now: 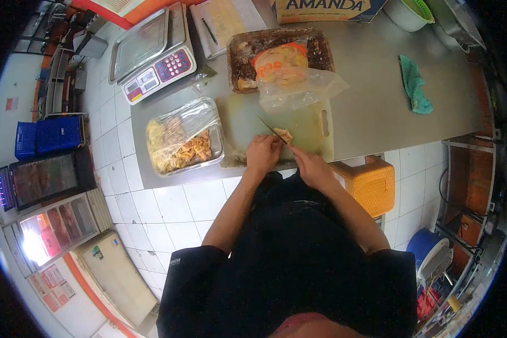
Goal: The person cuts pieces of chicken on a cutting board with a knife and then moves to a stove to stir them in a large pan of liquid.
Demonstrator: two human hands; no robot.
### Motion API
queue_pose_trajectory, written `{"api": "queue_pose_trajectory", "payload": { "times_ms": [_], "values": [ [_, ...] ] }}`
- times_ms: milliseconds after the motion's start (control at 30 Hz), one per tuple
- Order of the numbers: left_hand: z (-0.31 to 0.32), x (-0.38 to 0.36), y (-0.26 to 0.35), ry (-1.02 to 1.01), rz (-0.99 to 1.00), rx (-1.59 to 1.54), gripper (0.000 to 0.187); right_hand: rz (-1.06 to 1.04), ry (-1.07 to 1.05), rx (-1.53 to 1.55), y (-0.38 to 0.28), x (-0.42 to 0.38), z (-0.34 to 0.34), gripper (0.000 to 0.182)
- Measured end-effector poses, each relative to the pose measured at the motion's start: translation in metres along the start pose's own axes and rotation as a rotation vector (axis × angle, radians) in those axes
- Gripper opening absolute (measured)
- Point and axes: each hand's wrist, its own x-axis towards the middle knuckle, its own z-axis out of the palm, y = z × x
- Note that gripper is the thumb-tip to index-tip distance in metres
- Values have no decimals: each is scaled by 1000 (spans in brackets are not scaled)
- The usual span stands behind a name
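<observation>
My right hand (pixel 314 169) grips a knife (pixel 272 129), its blade slanting up and left over the pale cutting board (pixel 242 121). Against the blade's right side lies a small piece of cooked meat, perhaps chicken (pixel 283 134). Just left of the blade, my left hand (pixel 263 153) rests on the board with its fingers curled together; whatever they hold is hidden. Further left stands a clear-lidded or film-covered tray (pixel 219 152) with browned meat pieces (pixel 192 151) on one side and pale yellow shreds (pixel 162 146) on the other.
Behind the board, a dark baking tray (pixel 235 53) holds a plastic bag of food (pixel 281 63). A digital scale (pixel 158 73), papers with a pen (pixel 209 31), a cardboard box (pixel 327 11) and a green cloth (pixel 414 84) are on the steel table. An orange stool (pixel 369 188) stands below.
</observation>
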Motion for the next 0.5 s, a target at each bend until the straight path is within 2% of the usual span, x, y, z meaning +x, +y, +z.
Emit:
{"api": "queue_pose_trajectory", "payload": {
  "times_ms": [33, 100, 233, 267, 333, 367, 433, 500],
  "values": [
    [-1, 1, -1, -10, -3, 27, 12, -4, 2, 1, -2, -5, -5, 40],
    [2, 1, -7, -3, -60, -28, 13, 162, -155, -126, -2, -27, -21, 42],
    [-4, 2, -16, 32, -236, -273, 13, 151, -184, -179, 27, -73, -37, 44],
    [-6, 5, -16, 33, -231, -276, 13, 122, -156, -162, 31, -81, -41, 44],
    [-15, 12, -14, 75, -379, -373, 13, 84, -130, -148, 33, -84, -52, 43],
    [-14, 14, -15, 77, -380, -370, 13, 93, -135, -95, 33, -87, -58, 42],
    [-9, 22, -13, -19, -120, -211, 14, 98, -144, -43, 29, -91, -68, 41],
    [6, 29, 6, -61, 49, -46, 18, 216, 6, 238, 27, -95, -76, 39]
  ]
}}
